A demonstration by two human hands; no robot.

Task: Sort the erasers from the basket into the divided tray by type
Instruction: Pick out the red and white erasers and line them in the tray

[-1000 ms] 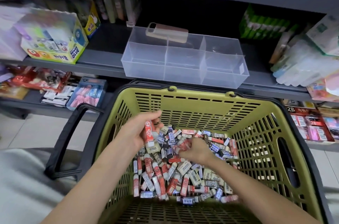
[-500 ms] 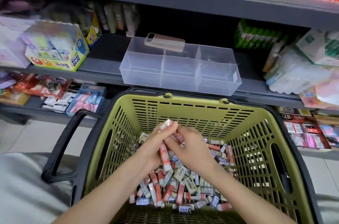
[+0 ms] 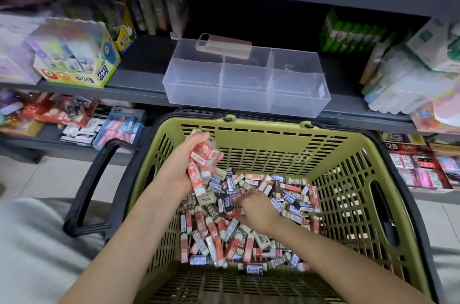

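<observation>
The two hands, which met half a second ago just above the heap so that a red-sleeved eraser could pass from one to the other, are now apart again. The left hand (image 3: 184,169) is lifted towards the far left corner of the basket (image 3: 273,129) and is clamped round a growing bunch of red erasers (image 3: 202,154), fingers curled over the top and more sticking out below the palm. That is more than it held a second ago. The right hand (image 3: 257,209) has gone back down, below and to the right of the left one, with its knuckles up and its fingertips buried in the pile of erasers (image 3: 286,194). Whether it has already pinched another one I cannot tell, since the fingers are hidden among the sleeves. The pattern seems to be gathering one type into the left hand before any trip to the tray. So the sorting itself looks barely begun: the divided tray (image 3: 244,102) sits on the shelf (image 3: 134,94) beyond the left hand, past the basket's far rim, and its compartments look bare. A phone (image 3: 224,47) lies across its back edge. Red, blue and dark sleeves lie mixed under and around the right hand. The left hand's bunch looks nearly full, so a carry up to one compartment is probably due soon.
</observation>
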